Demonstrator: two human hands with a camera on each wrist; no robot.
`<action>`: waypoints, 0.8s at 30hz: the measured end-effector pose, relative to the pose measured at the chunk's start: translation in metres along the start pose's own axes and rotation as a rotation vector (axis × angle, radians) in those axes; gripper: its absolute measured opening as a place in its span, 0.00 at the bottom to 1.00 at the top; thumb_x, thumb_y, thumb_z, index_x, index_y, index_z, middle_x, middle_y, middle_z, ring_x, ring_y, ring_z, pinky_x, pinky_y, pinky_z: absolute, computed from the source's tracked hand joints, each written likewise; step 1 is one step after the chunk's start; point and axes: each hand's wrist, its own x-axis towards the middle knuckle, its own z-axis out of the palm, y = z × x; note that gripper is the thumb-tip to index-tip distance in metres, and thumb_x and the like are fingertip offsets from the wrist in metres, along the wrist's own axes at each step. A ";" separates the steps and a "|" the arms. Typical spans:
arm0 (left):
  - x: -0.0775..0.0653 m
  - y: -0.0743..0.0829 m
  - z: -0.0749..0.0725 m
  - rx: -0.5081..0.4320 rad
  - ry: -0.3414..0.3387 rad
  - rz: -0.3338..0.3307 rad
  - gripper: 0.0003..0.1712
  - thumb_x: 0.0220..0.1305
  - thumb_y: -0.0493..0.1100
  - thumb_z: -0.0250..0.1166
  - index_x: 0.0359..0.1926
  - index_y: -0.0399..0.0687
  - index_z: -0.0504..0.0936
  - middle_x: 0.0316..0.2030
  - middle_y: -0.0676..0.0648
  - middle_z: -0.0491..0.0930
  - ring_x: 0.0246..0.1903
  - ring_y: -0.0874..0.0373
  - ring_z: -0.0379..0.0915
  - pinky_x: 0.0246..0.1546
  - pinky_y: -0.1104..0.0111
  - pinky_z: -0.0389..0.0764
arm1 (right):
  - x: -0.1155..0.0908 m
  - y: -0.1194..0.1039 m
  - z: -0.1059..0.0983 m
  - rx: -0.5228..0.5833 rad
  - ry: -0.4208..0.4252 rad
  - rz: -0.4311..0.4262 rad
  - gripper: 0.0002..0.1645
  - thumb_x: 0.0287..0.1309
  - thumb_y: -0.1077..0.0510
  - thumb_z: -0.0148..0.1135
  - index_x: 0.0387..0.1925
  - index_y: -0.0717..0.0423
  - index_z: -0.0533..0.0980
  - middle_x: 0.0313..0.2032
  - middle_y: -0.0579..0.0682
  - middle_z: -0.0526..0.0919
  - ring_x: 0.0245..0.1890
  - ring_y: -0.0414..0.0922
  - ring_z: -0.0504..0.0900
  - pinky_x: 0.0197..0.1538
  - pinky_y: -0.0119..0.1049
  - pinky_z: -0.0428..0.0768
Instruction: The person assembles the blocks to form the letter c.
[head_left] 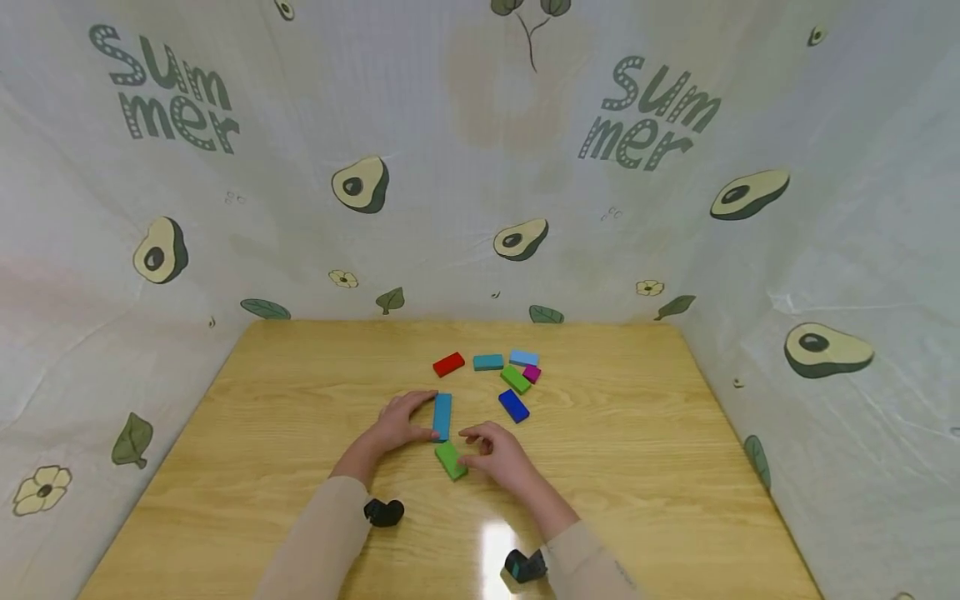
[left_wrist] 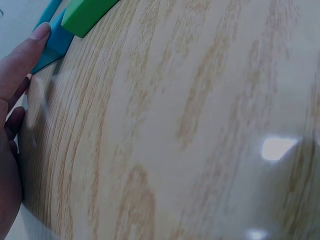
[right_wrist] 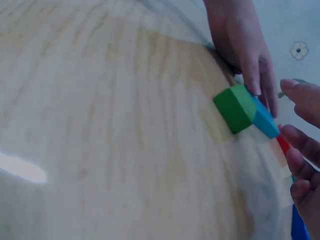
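A long light-blue block [head_left: 442, 417] lies on the table, pointing away from me. My left hand [head_left: 402, 422] holds it from the left, index finger at its far end and thumb [left_wrist: 40, 34] against its near end. Just in front of that end sits a green block [head_left: 451, 460], set at an angle and right up to the blue one. My right hand [head_left: 497, 454] hovers at the green block's right side, fingers loosely bent, with a gap between thumb and fingertips. In the right wrist view nothing is between these fingers [right_wrist: 298, 162].
Beyond the hands lie a red block [head_left: 448, 364], a teal block [head_left: 488, 362], a pale blue block [head_left: 523, 357], a second green block [head_left: 515, 379], a small magenta block [head_left: 532, 373] and a dark blue block [head_left: 513, 406]. A printed cloth [head_left: 450, 283] surrounds the wooden table [head_left: 615, 467].
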 end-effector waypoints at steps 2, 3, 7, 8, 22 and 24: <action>-0.001 0.000 0.001 -0.008 0.010 0.004 0.49 0.53 0.58 0.74 0.72 0.53 0.64 0.69 0.44 0.64 0.66 0.40 0.54 0.60 0.39 0.55 | 0.006 -0.003 -0.009 -0.019 0.009 -0.002 0.22 0.55 0.57 0.72 0.53 0.56 0.81 0.42 0.49 0.80 0.31 0.41 0.71 0.33 0.32 0.72; -0.002 0.000 0.001 -0.015 0.010 0.004 0.49 0.52 0.58 0.74 0.72 0.53 0.64 0.69 0.44 0.64 0.67 0.40 0.53 0.60 0.39 0.55 | 0.010 -0.004 -0.014 -0.034 0.015 -0.003 0.22 0.56 0.57 0.72 0.53 0.57 0.80 0.43 0.50 0.81 0.31 0.41 0.71 0.32 0.32 0.72; -0.003 0.001 0.000 -0.042 0.009 -0.003 0.49 0.52 0.58 0.74 0.73 0.55 0.64 0.69 0.46 0.63 0.67 0.41 0.53 0.60 0.39 0.54 | 0.023 -0.006 -0.035 -0.071 0.051 -0.001 0.21 0.57 0.58 0.71 0.52 0.58 0.80 0.44 0.54 0.81 0.32 0.44 0.70 0.32 0.35 0.71; -0.003 0.001 -0.001 -0.046 0.008 -0.003 0.49 0.52 0.58 0.74 0.73 0.55 0.64 0.69 0.46 0.63 0.67 0.41 0.53 0.61 0.39 0.53 | 0.026 -0.006 -0.040 -0.073 0.060 0.007 0.21 0.57 0.58 0.71 0.52 0.58 0.80 0.44 0.55 0.81 0.32 0.45 0.71 0.34 0.36 0.71; -0.004 0.001 -0.002 -0.043 -0.003 -0.002 0.49 0.53 0.58 0.74 0.73 0.55 0.64 0.69 0.46 0.63 0.68 0.41 0.52 0.61 0.40 0.53 | 0.051 0.014 -0.079 -0.181 0.072 0.139 0.22 0.57 0.59 0.71 0.52 0.60 0.80 0.45 0.55 0.79 0.36 0.48 0.73 0.36 0.39 0.75; -0.003 0.001 -0.002 -0.041 -0.009 -0.007 0.49 0.53 0.58 0.74 0.73 0.56 0.63 0.70 0.46 0.63 0.68 0.41 0.52 0.62 0.40 0.53 | 0.052 0.017 -0.081 -0.215 0.059 0.148 0.22 0.56 0.58 0.72 0.52 0.60 0.80 0.44 0.55 0.79 0.39 0.48 0.75 0.39 0.41 0.77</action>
